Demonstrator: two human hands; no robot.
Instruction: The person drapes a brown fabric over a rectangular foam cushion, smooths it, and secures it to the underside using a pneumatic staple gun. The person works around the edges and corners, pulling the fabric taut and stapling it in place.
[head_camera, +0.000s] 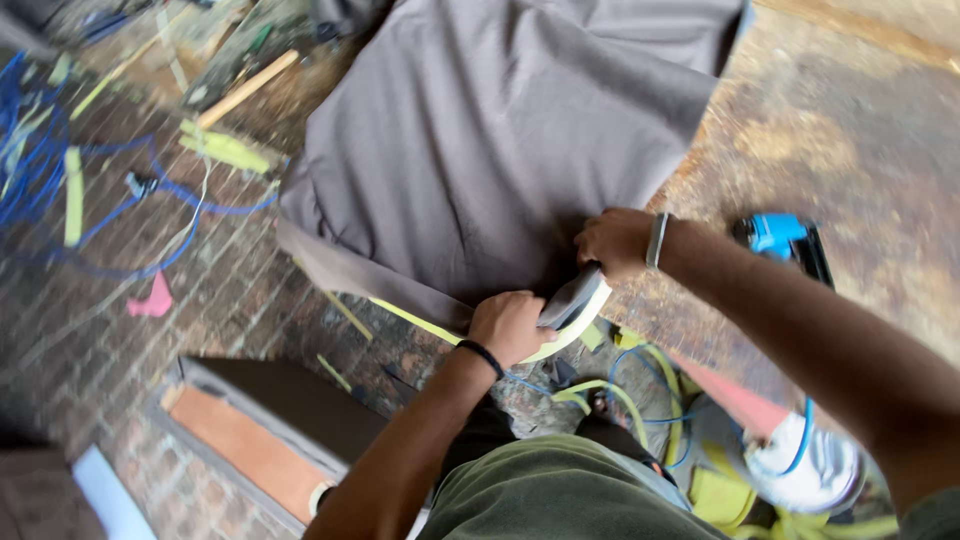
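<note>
A large sheet of grey fabric (500, 130) lies spread over a worn wooden worktop (850, 140). At its near corner the fabric is folded around a pale foam pad (585, 305) with a yellow-green edge. My left hand (510, 325) grips that wrapped corner from the left, a black band on its wrist. My right hand (615, 242) presses and grips the fabric on the same corner from above, with a grey band on its wrist. The two hands are almost touching.
A blue power tool (785, 240) lies on the worktop just right of my right forearm. Blue hose (60, 180) and yellow-green foam strips (225, 150) litter the brick floor at left. A brown panel (270, 420) lies below. Hoses coil near my feet.
</note>
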